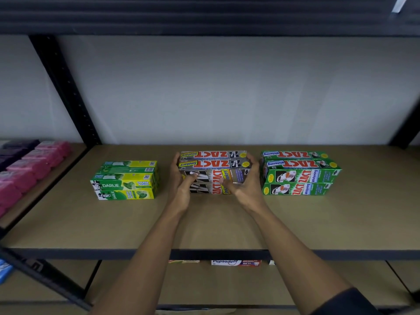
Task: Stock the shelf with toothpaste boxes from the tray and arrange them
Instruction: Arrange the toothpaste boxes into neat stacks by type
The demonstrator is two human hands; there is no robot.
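At the far left, on the neighbouring shelf, pink packs [34,169] lie in rows, and a black post [66,92] stands between them and my shelf board [204,223]. On this board, left of the middle, the green and yellow Darlie boxes [126,180] sit in a small stack. Next comes my left hand [180,185]: its fingers curl round the left end of the silver Zact boxes [216,165] and the thumb presses on their front face. These silver boxes stand in the middle of the board, towards the back wall, two high and two deep. My right hand [246,185] grips their right end, fingers bent round it and thumb at the front. Below the board's front edge, a Pepsodent box [236,262] shows on the lower shelf. Further right, a little apart from my hand, the green Zact boxes [300,173] are stacked.
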